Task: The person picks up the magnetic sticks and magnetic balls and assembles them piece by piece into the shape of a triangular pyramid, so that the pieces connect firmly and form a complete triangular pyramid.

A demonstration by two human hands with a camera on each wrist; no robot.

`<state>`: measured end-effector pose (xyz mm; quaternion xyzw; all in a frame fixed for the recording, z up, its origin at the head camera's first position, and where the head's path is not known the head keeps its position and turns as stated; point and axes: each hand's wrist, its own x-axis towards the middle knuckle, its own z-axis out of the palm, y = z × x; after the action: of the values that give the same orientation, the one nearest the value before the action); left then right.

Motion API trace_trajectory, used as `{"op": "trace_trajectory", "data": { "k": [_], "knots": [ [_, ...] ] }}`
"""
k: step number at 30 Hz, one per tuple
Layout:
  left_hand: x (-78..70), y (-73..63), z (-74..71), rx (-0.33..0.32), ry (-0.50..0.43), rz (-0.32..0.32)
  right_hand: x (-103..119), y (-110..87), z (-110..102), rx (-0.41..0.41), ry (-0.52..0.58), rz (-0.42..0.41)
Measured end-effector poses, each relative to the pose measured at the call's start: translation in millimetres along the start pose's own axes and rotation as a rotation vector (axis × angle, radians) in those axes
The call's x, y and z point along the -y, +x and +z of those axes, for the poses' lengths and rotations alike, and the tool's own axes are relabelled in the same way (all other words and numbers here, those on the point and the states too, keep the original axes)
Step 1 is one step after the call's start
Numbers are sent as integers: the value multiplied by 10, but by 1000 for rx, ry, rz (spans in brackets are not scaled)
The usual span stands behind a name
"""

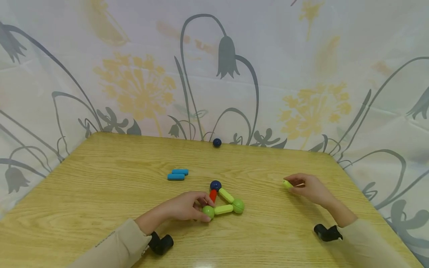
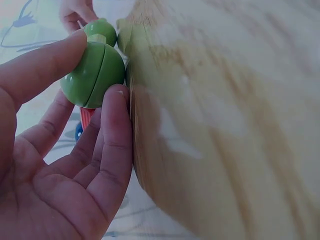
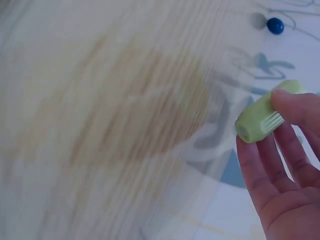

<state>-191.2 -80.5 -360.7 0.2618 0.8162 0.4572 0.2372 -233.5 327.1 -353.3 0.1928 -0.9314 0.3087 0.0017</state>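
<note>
A triangle of magnetic rods and balls lies on the wooden table. Its corners are a dark blue ball (image 1: 216, 185), a green ball (image 1: 238, 206) and a second green ball (image 1: 208, 212). Two yellow-green rods (image 1: 223, 209) and a red rod (image 1: 212, 195) join them. My left hand (image 1: 189, 206) pinches the nearer-left green ball between thumb and fingers, also seen in the left wrist view as a green ball (image 2: 95, 75). Off to the right, my right hand (image 1: 310, 188) holds a loose yellow-green rod (image 3: 265, 112) between thumb and fingers, just above the table.
Two blue rods (image 1: 177, 174) lie side by side left of the triangle. Another dark blue ball (image 1: 217, 142) sits at the table's back edge, before a flower-printed curtain (image 1: 207, 74). Black wrist devices (image 1: 161, 243) hang below both sleeves.
</note>
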Motion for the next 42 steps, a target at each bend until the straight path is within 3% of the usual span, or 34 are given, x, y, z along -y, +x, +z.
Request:
{"op": "trace_trajectory", "data": {
  "k": [14,27,42],
  "knots": [
    [-17,-22,-11,3,28,11,310,210,227,19,197,-57],
    [-2,-12,-14,19,30,36,540,361,404,22,214,-102],
    [-19,-18,-5,31,14,37,771,564,615,109,317,-186]
  ]
}}
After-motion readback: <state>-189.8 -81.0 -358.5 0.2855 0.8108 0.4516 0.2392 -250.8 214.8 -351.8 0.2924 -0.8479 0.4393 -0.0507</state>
